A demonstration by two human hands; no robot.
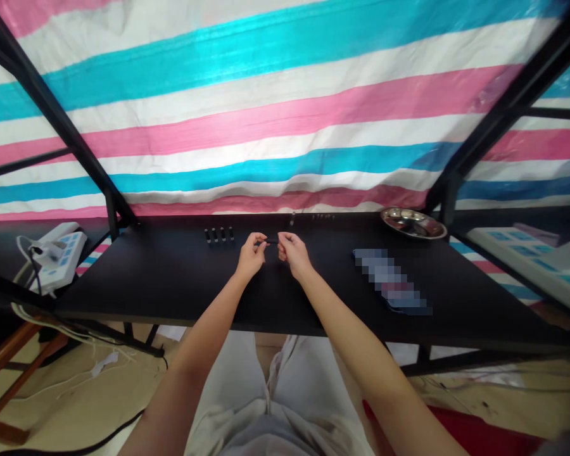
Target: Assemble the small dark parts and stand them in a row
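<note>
My left hand (252,254) and my right hand (292,251) meet over the middle of the black table. Between their fingertips stretches a short, thin black rod (272,240); each hand pinches one end of it. What exactly the rod is, I cannot make out. To the left of my left hand, several small black cylinders with pale ends (222,234) are set out in a row. Behind my right hand lies a small silvery piece (292,219), and several tiny pale bits (323,216) are lined up to its right, too small to name.
A round, shiny metal dish (413,223) is at the table's back right corner. Nearer me lies a flat, pixelated object (392,282). White power strips (63,261) stand on the left. A striped plastic sheet (275,120) hangs behind, between black metal posts (59,114).
</note>
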